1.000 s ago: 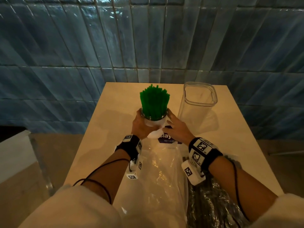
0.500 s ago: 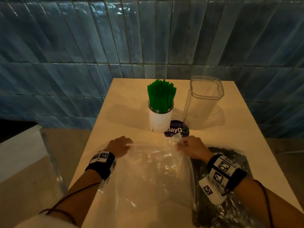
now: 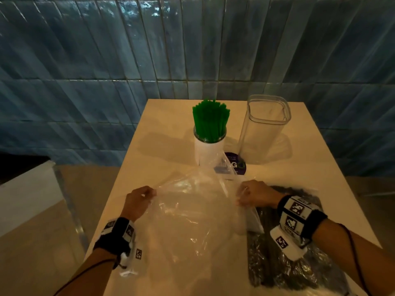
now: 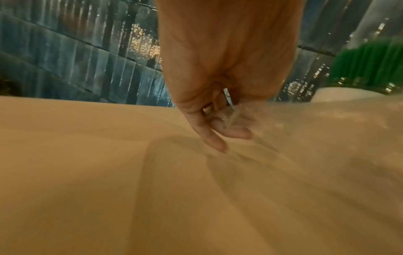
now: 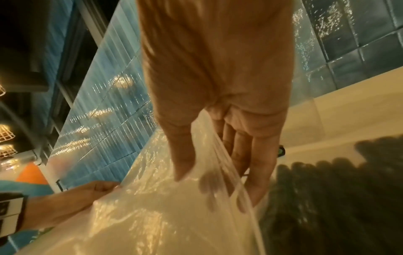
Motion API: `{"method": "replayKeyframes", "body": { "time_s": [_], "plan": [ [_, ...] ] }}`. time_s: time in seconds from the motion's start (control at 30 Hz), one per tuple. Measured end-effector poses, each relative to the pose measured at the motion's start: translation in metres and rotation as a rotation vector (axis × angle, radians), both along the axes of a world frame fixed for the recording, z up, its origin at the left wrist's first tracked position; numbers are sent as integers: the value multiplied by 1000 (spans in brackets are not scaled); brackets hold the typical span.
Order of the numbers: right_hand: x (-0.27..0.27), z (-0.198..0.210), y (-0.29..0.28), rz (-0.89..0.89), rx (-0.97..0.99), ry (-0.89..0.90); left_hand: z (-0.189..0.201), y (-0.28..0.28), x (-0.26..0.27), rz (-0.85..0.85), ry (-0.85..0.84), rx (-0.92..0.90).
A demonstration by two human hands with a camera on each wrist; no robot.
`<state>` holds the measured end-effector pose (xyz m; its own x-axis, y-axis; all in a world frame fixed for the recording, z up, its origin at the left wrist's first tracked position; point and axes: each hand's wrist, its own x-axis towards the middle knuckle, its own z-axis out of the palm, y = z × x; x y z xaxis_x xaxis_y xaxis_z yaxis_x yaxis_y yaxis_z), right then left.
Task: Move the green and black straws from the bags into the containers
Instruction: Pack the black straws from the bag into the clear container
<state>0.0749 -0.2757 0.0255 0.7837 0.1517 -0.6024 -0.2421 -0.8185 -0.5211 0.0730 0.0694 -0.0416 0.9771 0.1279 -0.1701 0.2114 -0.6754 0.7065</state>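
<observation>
Already the bright green plastic straws (image 3: 210, 121) stand bunched upright in the white round container (image 3: 208, 153) at the far middle of the pale tabletop (image 3: 149, 163), so that half of the job looks done. The black straws (image 3: 277, 253) lie in their crinkled clear bag (image 3: 303, 272) at the near right edge of the tabletop, partly under the right forearm. The tall clear square-topped container (image 3: 265, 129) that should take them stands empty just to the right of the white one.

Between the two hands, the empty clear plastic bag (image 3: 192, 210) is held up and spread. The left hand (image 3: 139, 201) pinches its left edge, and the right hand (image 3: 254, 196) grips its right edge with curled fingers, thumb on one side of the film and fingers on the other in the right wrist view.

The main risk, as I judge it, is the far corner of this bag: it reaches right up against the white container, and a quick pull or sweep could drag or tip that container and spill the green straws. The tall clear container looks light and top-heavy, so a swinging bag or elbow could knock it over too. The black straws' bag sits close to the tabletop's near edge; a careless forearm could nudge it off.
</observation>
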Motion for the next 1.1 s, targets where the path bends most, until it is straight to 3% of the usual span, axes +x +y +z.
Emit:
{"method": "replayKeyframes", "body": {
  "time_s": [0.07,0.1,0.13,0.2,0.27,0.33,0.4,0.57,0.73,0.9,1.1],
  "plan": [
    [0,-2,0,5,20,-42,2,-3,-16,-44,-310,303],
    [3,-1,1,15,34,-76,4,-10,-29,-104,-431,354],
    [6,3,4,34,58,-106,6,-20,-45,-229,-520,367],
    [15,10,16,100,146,-118,7,-46,-79,-657,-629,414],
    [25,15,34,226,209,-117,-1,-69,-103,-1054,-564,498],
    [35,19,54,372,191,-146,-13,-84,-108,-1205,-387,643],
    [41,21,72,444,177,-179,-25,-96,-104,-1222,-208,703],
    [50,8,83,304,111,-214,-30,-108,-94,-1252,145,691],
    [49,-11,57,455,-303,19,-36,-110,-97,-1245,185,618],
    [58,-21,33,143,-69,-68,-43,-115,-105,-1190,102,622],
    [61,-36,30,201,-167,-157,-40,-132,-118,-1040,299,625]
  ]
}}
